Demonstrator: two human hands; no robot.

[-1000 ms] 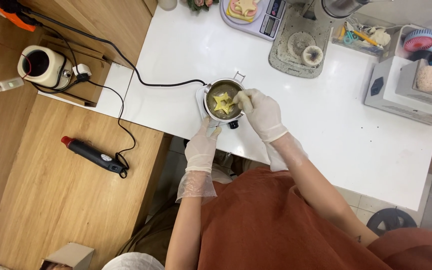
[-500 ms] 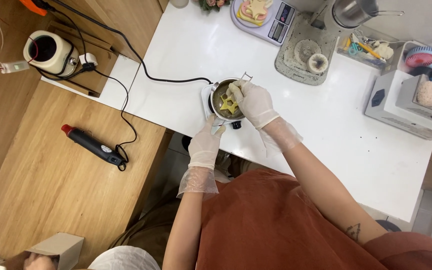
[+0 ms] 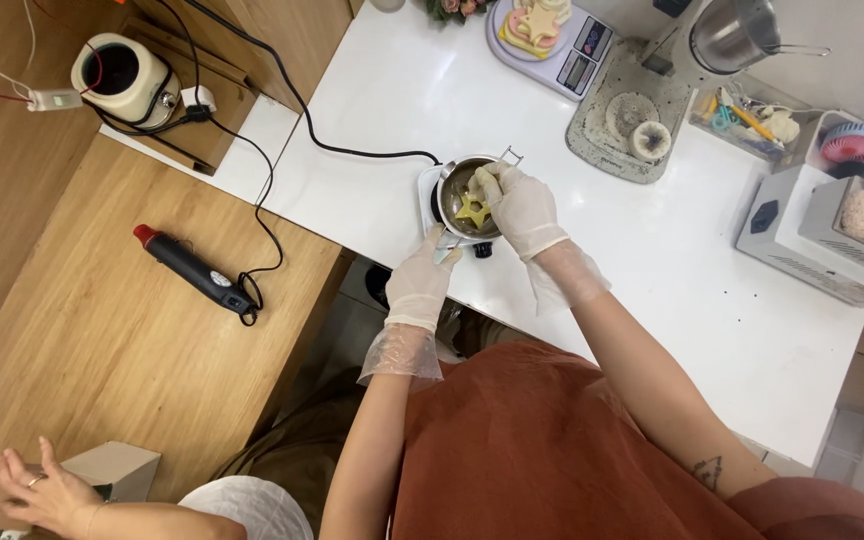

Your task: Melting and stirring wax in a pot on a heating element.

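— Right hand [image 3: 520,205]?
— Gloved, curled over the small metal pot [image 3: 467,195], fingertips dipped in and touching the yellow wax pieces [image 3: 471,210]; hard to tell whether pinching one.
— Left hand [image 3: 422,280]?
— Gloved too, fingers pressed together at the pot's near edge, steadying.
— Pot's place?
— On a small heating plate [image 3: 430,188], near the front edge of the white tabletop [image 3: 372,150], black cord [image 3: 352,150] trailing left.

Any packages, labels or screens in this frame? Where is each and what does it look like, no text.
Kitchen scale: top of the white table, lilac, rounded, with a small grey display panel on its front edge.
Cardboard box: bottom left on the wood floor, pale tan, beside another person's hand.
Grey box-shaped device: right edge of the table, light grey with a dark patch on its side.
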